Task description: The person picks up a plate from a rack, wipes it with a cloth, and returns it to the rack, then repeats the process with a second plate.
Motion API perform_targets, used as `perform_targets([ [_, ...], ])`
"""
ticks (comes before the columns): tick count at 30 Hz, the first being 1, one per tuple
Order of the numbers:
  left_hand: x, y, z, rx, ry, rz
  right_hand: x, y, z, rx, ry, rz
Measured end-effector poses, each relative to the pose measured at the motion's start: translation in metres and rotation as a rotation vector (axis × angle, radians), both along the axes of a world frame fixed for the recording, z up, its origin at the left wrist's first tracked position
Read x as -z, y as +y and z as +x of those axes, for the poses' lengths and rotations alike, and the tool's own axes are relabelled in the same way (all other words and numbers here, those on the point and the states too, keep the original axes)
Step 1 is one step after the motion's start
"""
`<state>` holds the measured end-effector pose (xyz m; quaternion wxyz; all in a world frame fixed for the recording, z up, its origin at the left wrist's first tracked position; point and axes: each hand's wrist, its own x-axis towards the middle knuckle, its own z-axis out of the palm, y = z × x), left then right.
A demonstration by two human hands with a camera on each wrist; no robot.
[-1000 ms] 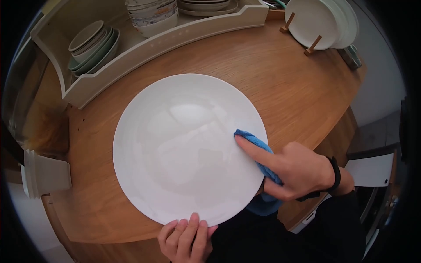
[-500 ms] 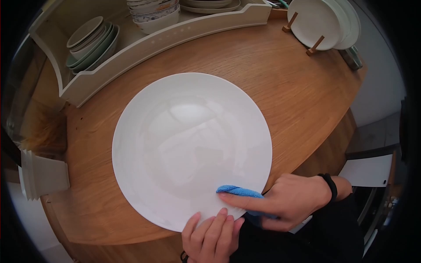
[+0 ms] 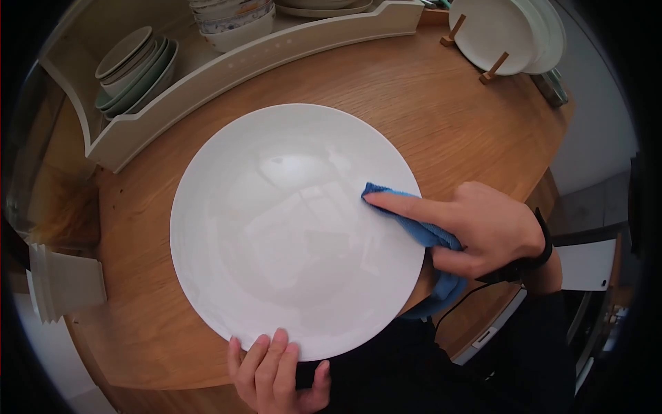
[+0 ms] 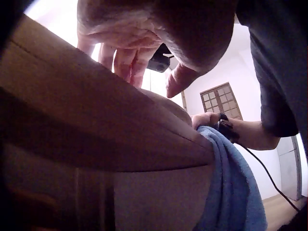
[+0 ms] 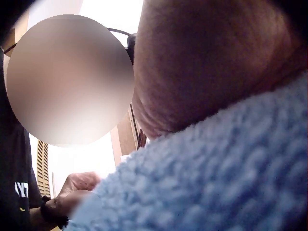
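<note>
A large white plate (image 3: 296,234) lies on the wooden tabletop. My left hand (image 3: 276,376) rests its fingertips on the plate's near rim, fingers nearly straight and the thumb held apart. In the left wrist view that hand's palm (image 4: 159,24) shows above the table edge. At the plate's right side my right hand (image 3: 486,228) holds a blue cloth (image 3: 420,231), its index finger extended along it and pressing it on the plate's surface. The cloth's loose end hangs past the table edge, seen in the left wrist view as a blue towel fold (image 4: 231,185). Its fuzzy weave fills much of the right wrist view.
Along the back stands a cream tray shelf (image 3: 227,69) with stacked bowls (image 3: 134,69) and patterned bowls (image 3: 234,24). White plates (image 3: 493,38) stand in a wooden rack at the back right. White containers (image 3: 65,283) sit at the left table edge.
My right hand swept the cloth down to the plate's near edge, then back up to its right side. The left hand slid right along the rim, then back left, its thumb now spread away.
</note>
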<state>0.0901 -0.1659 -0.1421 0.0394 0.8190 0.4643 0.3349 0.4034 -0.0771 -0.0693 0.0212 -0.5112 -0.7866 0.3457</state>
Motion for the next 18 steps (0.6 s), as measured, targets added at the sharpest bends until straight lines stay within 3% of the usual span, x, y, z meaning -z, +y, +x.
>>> perform_targets([
  [4, 0.006, 0.002, -0.001, 0.029, 0.006, 0.021, 0.005, 0.003, -0.002, -0.054, -0.021, 0.105],
  [8, 0.008, 0.004, 0.0, 0.016, -0.013, 0.03, 0.009, -0.01, -0.007, -0.023, 0.015, 0.063],
  [12, 0.007, 0.003, 0.002, 0.023, -0.006, 0.041, 0.01, -0.023, -0.015, -0.097, 0.074, -0.067],
  [15, 0.008, 0.0, 0.01, 0.033, 0.018, 0.052, 0.013, -0.033, -0.035, -0.152, 0.209, -0.292],
  [18, 0.012, -0.005, 0.026, 0.03, -0.028, 0.064, 0.02, -0.044, -0.053, -0.237, 0.269, -0.303],
])
